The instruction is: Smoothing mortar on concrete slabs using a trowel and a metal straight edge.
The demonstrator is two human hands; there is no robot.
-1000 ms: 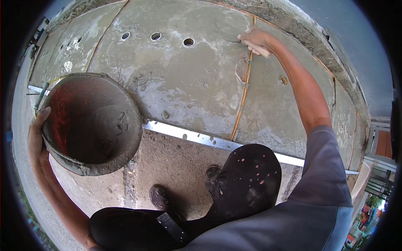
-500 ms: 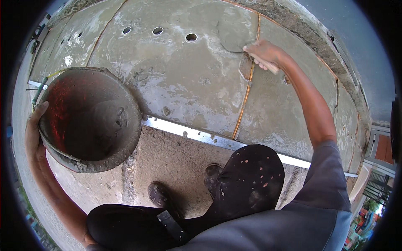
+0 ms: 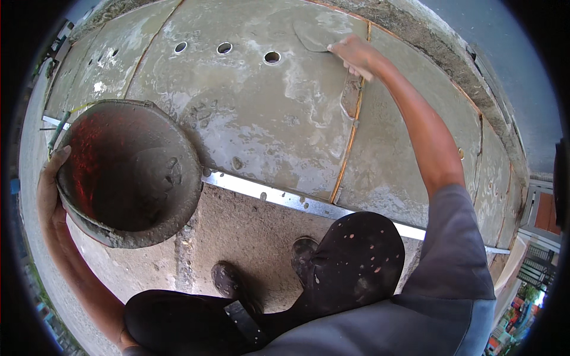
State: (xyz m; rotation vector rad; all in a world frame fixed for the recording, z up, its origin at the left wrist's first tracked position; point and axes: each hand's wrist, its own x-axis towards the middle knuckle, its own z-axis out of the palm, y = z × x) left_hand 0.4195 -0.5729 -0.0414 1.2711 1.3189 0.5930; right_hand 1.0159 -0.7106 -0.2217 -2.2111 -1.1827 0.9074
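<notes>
My left hand (image 3: 50, 181) is closed on the rim of a round, cement-caked bucket (image 3: 166, 207) with reddish patches inside. The bucket is tilted so its mouth faces me, and a little wet cement clings inside. A green grip (image 3: 57, 132) hangs on the bucket's wire handle. Out at the far right, my right hand (image 3: 355, 54) is wrapped around a trowel (image 3: 368, 75) by its pale handle. Its blade, coated grey, seems to lie flat against the wet cement slab (image 3: 249, 107) and is hard to tell from it.
A shiny metal strip (image 3: 285, 194) edges the slab on my side. Thin orange-brown strips (image 3: 350, 142) divide the slab into panels. Several round holes, including one ring-edged hole (image 3: 272, 57), open in it. My boots (image 3: 227, 279) stand on rough concrete.
My right hand has moved a short way left and farther from me with the trowel. My left hand stays on the bucket, which has hardly shifted.
</notes>
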